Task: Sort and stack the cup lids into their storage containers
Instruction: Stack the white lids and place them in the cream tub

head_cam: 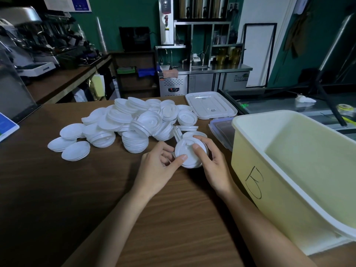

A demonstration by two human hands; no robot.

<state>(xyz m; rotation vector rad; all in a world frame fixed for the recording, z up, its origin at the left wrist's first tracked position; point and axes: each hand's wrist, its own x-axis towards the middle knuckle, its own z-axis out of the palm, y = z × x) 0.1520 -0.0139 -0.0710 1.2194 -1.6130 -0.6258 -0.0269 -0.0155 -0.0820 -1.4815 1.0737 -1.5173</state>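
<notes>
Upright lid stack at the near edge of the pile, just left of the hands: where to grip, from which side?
Grip the lid stack low on its rims, thumb and fingers on opposite sides, coming from above and the near side. It stands roughly upright with bare table in front, while the pile crowds its back.

Dim lighting. Green walls [123, 18]. Brown wooden worktop [57, 189]. Espresso machine [28, 35] on left counter [63, 79]. Stainless undercounter fridge [204, 81] at rear, steel shelving [202, 23] above.
</notes>
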